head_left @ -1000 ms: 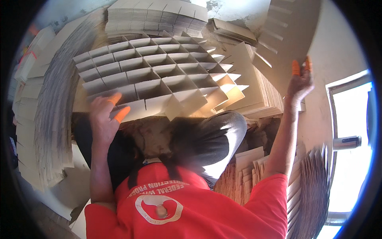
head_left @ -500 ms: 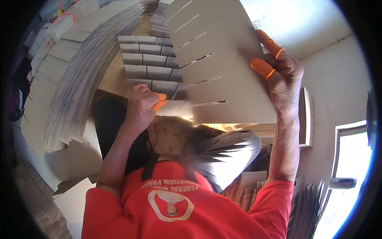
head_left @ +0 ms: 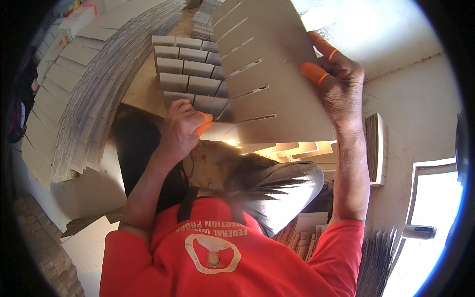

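Observation:
My right hand (head_left: pixel 341 84), with orange finger covers on the thumb and a finger, grips the right edge of a large slotted cardboard sheet (head_left: pixel 292 74). The sheet is tilted, and a row of narrow slots runs along its left side. Left of it stands a cardboard divider grid (head_left: pixel 203 84) made of crossed strips. The sheet's left edge overlaps the grid's right side in view; how far they are joined is hidden. My left hand (head_left: pixel 185 123) is closed at the grid's near end, its orange-covered fingertips pinching the cardboard there.
A long fanned row of cardboard pieces (head_left: pixel 99 84) curves along the left. Further cardboard stacks stand by the right wall (head_left: pixel 378 148) and at the lower right (head_left: pixel 376 262). My bent legs (head_left: pixel 287 183) are under the work. A bright window (head_left: pixel 435 213) is at the right.
The slotted sheet and my right hand have shifted slightly left and up. My left hand has moved a little to the right, still closed at the grid's near end.

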`<action>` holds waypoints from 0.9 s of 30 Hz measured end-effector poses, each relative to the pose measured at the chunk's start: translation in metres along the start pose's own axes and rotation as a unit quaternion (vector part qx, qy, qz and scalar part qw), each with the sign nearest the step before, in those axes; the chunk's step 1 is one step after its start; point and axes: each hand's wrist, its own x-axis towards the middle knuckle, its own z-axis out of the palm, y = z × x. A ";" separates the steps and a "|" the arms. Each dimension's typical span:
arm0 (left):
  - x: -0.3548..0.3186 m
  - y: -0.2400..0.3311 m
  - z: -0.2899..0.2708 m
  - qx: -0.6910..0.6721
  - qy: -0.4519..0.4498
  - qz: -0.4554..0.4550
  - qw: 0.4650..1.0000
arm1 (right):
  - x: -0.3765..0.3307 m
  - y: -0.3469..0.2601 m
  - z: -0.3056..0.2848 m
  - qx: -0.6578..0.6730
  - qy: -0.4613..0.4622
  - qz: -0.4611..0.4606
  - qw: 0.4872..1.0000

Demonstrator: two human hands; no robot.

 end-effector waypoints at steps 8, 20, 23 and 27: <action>0.003 -0.001 0.001 -0.004 0.001 0.000 1.000 | 0.008 -0.003 0.007 0.009 -0.022 -0.003 1.000; 0.003 -0.003 0.002 -0.011 -0.006 -0.001 1.000 | 0.017 0.005 0.010 -0.005 -0.018 0.001 1.000; 0.004 -0.004 0.002 -0.013 -0.012 -0.001 1.000 | 0.013 0.020 0.025 -0.016 -0.031 -0.007 0.999; 0.006 -0.004 0.006 -0.009 0.001 -0.002 1.000 | 0.008 0.033 0.036 -0.062 -0.042 -0.043 0.996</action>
